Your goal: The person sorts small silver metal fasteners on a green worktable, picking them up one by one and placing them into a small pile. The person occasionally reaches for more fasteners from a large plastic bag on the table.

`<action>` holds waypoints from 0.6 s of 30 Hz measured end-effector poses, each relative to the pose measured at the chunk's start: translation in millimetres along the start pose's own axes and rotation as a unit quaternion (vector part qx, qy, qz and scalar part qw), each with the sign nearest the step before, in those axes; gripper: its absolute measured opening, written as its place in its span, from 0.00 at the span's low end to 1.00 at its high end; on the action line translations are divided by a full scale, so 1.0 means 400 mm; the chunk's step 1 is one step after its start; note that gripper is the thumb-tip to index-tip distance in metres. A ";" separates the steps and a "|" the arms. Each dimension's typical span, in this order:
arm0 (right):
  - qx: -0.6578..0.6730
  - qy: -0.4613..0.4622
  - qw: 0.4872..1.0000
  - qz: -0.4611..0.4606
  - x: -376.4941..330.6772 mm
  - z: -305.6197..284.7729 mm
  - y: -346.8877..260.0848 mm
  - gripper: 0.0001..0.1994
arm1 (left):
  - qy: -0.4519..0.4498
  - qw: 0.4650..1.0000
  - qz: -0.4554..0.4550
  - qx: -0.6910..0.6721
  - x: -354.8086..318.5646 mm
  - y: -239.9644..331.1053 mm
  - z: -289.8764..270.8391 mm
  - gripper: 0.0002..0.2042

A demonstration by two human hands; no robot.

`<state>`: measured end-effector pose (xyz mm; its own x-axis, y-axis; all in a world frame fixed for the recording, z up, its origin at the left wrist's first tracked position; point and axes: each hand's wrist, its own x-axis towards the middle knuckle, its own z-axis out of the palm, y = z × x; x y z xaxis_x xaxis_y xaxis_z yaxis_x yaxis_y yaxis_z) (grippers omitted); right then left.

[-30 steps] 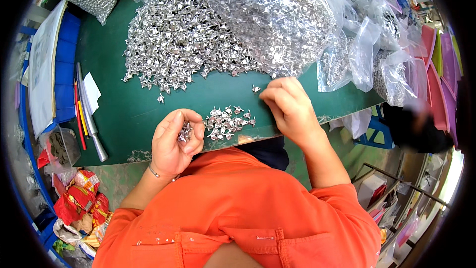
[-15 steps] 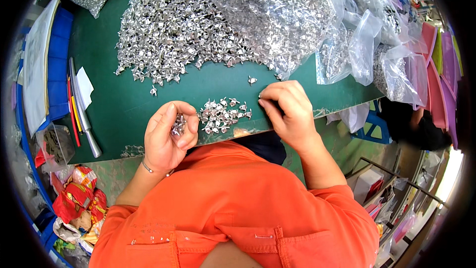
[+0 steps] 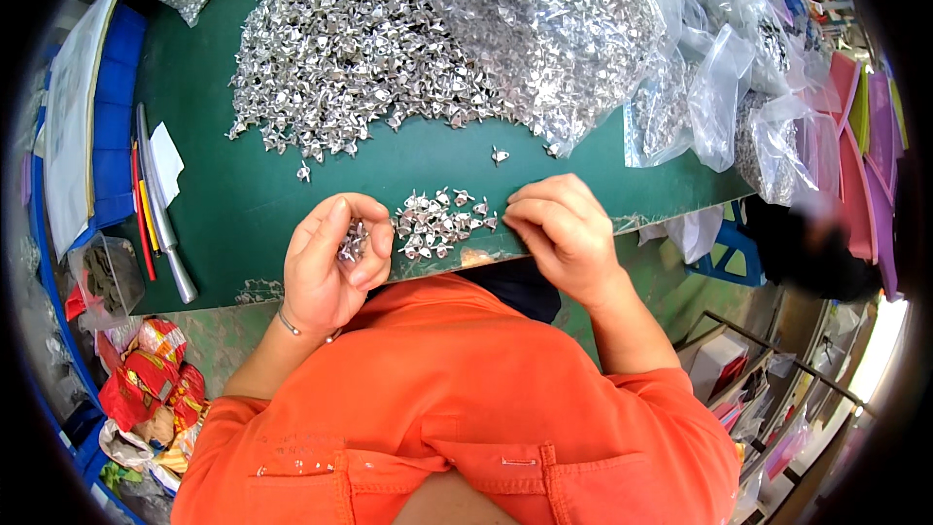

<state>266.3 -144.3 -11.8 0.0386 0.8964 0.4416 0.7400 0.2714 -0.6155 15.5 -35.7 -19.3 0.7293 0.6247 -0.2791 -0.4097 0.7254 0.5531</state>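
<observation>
While the left hand (image 3: 323,267) cups pieces (image 3: 353,241), the right hand (image 3: 571,238) pinches, contents unclear.
Pile (image 3: 432,224) between, by tabletop's (image 3: 233,224) near edge.

green table (image 3: 233,224) | large metal-part heap (image 3: 340,63) | smaller heap (image 3: 428,226) | white slip (image 3: 166,165)

table (image 3: 233,204), dark green; metal parts (image 3: 428,226), silver; shirt (image 3: 457,340), orange, pale-flecked; stool (image 3: 736,255), blue; plastic bag (image 3: 717,102), colourless; pens (image 3: 145,224), red and yellow.

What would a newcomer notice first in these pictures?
Probably the large heap of small silvery metal pieces on the far side of the dark green table. Below it, the left hand cups similar pieces, beside a smaller silvery pile. The orange shirt fills the bottom middle.
</observation>
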 end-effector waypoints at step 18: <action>-0.082 0.066 0.992 0.061 0.068 0.043 0.019 0.10 | -0.018 1.000 0.007 -0.001 0.002 -0.003 -0.007 0.18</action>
<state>261.4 -111.8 -15.6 0.2156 0.8620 0.4587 0.8234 0.0921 -0.5599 14.9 -35.0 -22.5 0.7434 0.6231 -0.2430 -0.4199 0.7176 0.5556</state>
